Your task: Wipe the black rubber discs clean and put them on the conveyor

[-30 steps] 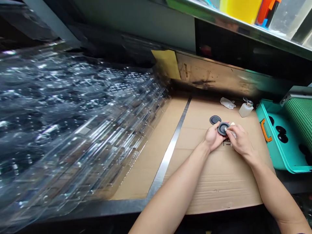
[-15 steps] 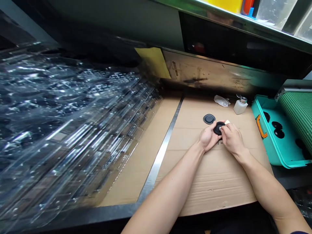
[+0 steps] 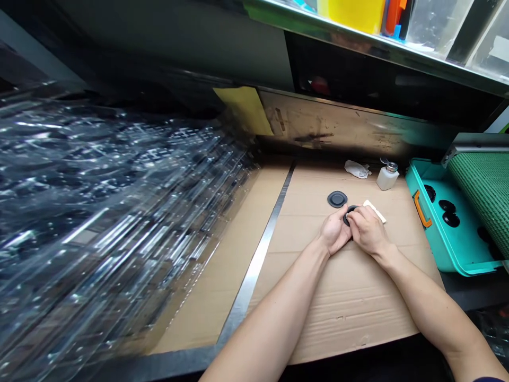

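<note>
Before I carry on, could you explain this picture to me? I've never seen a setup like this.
There is no machine arm here: these are a person's bare hands, seen from a camera on that person's head, looking forward and down. The left hand holds a black disc; the right hand bends over it, and whatever it may pinch is too small to tell. On the cardboard lie a second disc, a white strip, a crumpled white wipe and a small bottle. Clear plastic fills the left; a teal bin stands right.

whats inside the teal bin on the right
Several round black pieces lie in the teal bin. The green mesh surface juts over its right part, so anything underneath there can't be seen.
</note>
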